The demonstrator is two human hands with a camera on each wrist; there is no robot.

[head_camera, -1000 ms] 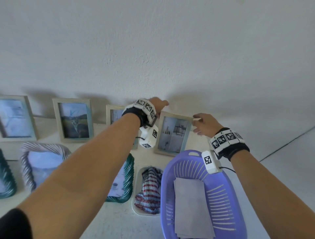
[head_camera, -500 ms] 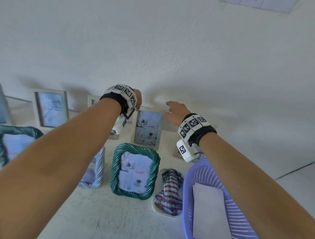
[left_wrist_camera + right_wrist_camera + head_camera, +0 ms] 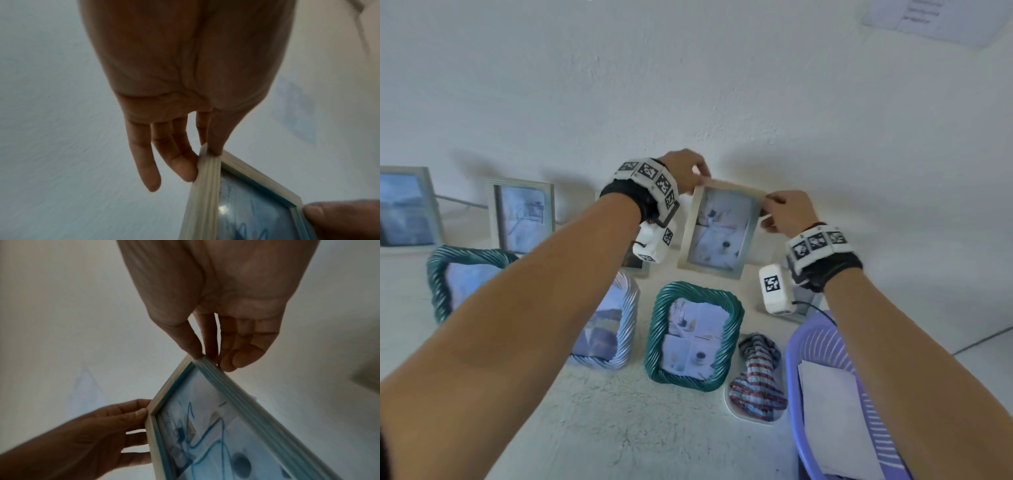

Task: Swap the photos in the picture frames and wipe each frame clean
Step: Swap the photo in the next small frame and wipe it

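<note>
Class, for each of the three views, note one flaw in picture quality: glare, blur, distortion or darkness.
Head view: wide-angle bending, soft detail. Left wrist view: dim, a glare spot on the wooden frame glass, streaked wall. Right wrist view: left hand blurred, right hand shadowed.

Pale wooden frame (image 3: 719, 231), upright, top corners pinched by left hand (image 3: 683, 171) and right hand (image 3: 786, 214). White counter (image 3: 602, 428): two plain frames (image 3: 522, 214) against the wall at left; green twisted frame (image 3: 693, 334) centre front; pale blue twisted frame (image 3: 607, 329) beside it; second green frame (image 3: 453, 274) further left. Striped cloth (image 3: 756, 375) on a white dish. Lilac basket (image 3: 822, 342) at right, holding grey sheets (image 3: 835, 421).
</note>
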